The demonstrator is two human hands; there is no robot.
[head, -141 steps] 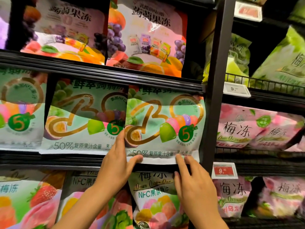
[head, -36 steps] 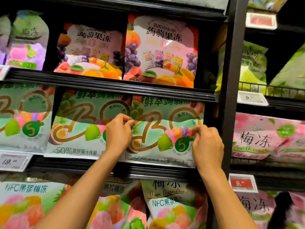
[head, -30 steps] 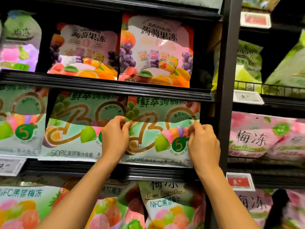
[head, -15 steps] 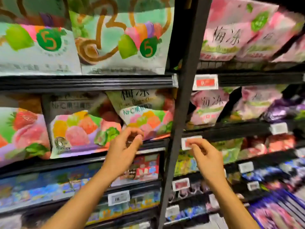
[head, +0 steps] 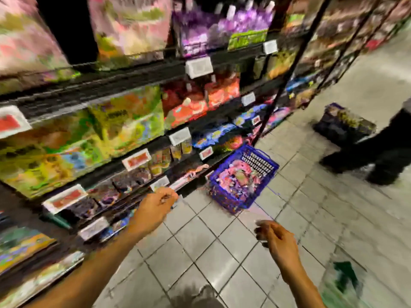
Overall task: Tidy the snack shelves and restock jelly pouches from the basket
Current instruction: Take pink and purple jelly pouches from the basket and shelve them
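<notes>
The view is blurred by motion. A blue plastic basket (head: 264, 168) stands on the tiled floor against the foot of the shelves, with several pink jelly pouches (head: 235, 176) inside. My left hand (head: 155, 207) hangs in front of the low shelves, left of the basket, fingers loosely curled and holding nothing. Over the floor tiles, below the basket, my right hand (head: 275, 238) also holds nothing, its fingers loosely apart. Snack bags fill the black shelves (head: 111, 85) on the left.
White and red price tags (head: 136, 158) line the shelf edges. A person in dark trousers and shoes (head: 378, 150) stands at the right beside a dark basket (head: 344, 125). Grey floor tiles (head: 222, 252) spread between me and the blue basket.
My hands have left the green pouches on the upper shelf and dropped low. The view has swung down and right, bringing the floor and the blue basket into sight.
</notes>
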